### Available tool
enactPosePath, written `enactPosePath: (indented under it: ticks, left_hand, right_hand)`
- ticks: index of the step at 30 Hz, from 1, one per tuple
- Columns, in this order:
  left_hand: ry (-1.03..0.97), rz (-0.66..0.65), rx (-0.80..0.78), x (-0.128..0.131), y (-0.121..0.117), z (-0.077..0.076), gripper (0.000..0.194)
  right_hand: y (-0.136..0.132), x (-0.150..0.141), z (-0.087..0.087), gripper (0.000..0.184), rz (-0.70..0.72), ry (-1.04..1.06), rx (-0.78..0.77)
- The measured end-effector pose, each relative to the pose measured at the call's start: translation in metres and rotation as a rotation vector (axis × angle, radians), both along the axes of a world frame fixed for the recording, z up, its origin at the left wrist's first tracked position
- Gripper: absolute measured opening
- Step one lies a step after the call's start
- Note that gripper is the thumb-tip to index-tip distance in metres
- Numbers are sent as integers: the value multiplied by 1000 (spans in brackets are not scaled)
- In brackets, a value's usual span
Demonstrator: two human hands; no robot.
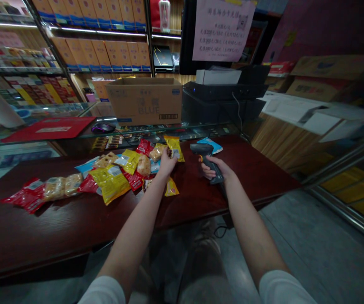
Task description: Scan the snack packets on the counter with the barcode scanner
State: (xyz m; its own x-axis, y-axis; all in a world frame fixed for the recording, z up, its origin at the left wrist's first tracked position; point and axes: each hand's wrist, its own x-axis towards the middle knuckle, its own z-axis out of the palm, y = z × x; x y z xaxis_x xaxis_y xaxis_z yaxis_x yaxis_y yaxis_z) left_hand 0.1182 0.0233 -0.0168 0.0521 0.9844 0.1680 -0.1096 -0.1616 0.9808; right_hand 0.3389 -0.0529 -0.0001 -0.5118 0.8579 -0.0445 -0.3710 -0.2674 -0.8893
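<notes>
My right hand (215,169) is wrapped round the grip of a black barcode scanner (204,151), whose head points left. My left hand (168,161) is closed on a yellow snack packet (174,147) at the right end of a spread of packaged snacks. Left of that hand lie a clear-wrapped pastry (144,165), red packets (134,179) and a large yellow packet (110,182). Farther left are more wrapped pastries (64,185) and a red packet (28,195). Behind the scanner is a blue packet (211,145).
A dark red wooden desk (83,228) carries the snacks. Behind it, a glass counter (200,128) holds an open cardboard box (145,101), a computer mouse (103,127) and a red folder (50,128). A monitor (186,38) with a paper notice (221,31) stands at the back.
</notes>
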Motion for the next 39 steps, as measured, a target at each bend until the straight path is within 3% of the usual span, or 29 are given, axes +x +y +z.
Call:
enactPosePath:
  ticks: [18,29,34,39]
  left_hand:
    - [-30,-38,-2,2,-10,5,50]
    - [7,-62,-38,2,-8,5,60]
    - [132,115,105,2,-4,6,62]
    - [340,365,278,-18,-5,23,48]
  right_hand:
    - [1,-4,-4,28,23,36,-11]
    - [-3,-8,1,34,17,12,-16]
    - [-3,-7,3,34,-3,-2,-24]
    - [-4,-8,5,35,-57,19,-30]
